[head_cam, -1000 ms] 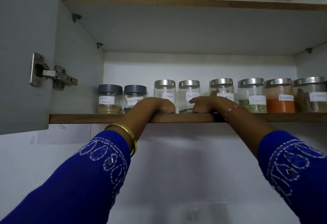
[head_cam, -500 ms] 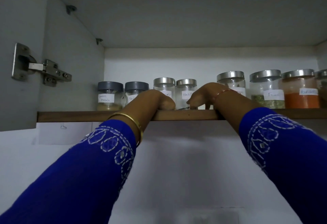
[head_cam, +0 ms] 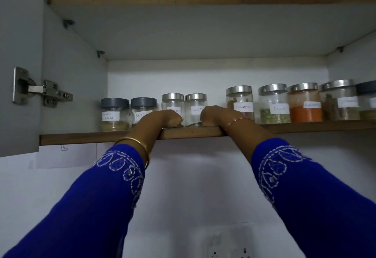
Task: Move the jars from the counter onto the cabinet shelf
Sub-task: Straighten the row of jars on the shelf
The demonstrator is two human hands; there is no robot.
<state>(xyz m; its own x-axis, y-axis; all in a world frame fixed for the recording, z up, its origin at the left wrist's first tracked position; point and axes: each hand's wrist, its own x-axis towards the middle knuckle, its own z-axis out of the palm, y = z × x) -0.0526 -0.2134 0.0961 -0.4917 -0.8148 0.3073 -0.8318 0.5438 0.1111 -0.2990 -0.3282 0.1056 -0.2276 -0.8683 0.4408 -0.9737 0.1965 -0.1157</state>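
Grey cabinet walls and a white back panel frame a brown wooden shelf (head_cam: 305, 126), seen from below with a flat, thin front edge. Nine jars stand upright in a row along it, all with white handwritten paper labels.

From the left: two short clear jars with matte dark grey lids, the first (head_cam: 115, 114) holding a tan powder at its base, the second (head_cam: 143, 110) partly hidden by the left wrist. Next come two glass jars with shiny silver lids, touching each other: one (head_cam: 173, 104) looks almost empty, the other (head_cam: 195, 107) shows a few dark grains at the bottom. After a gap, a wider silver-lidded jar (head_cam: 240, 101) holds brown pieces. Just beside it stand a jar (head_cam: 273, 105) of green flakes, a jar (head_cam: 304, 103) of bright orange-red powder, and a jar (head_cam: 338, 101) of brown sticks. A grey-lidded jar (head_cam: 368, 101) is cut off at the right edge.

Left hand (head_cam: 168, 117) and right hand (head_cam: 213, 116) rest on the shelf's front edge, in front of the two middle silver-lidded jars. Both hands have fingers curled into loose fists; whether they touch or grip a jar cannot be told. Blue sleeves carry white stitched loops; a gold bangle (head_cam: 135, 145) circles the left wrist, a thin red one (head_cam: 236, 121) the right.

On the open door at left sits a metal hinge (head_cam: 40, 90).
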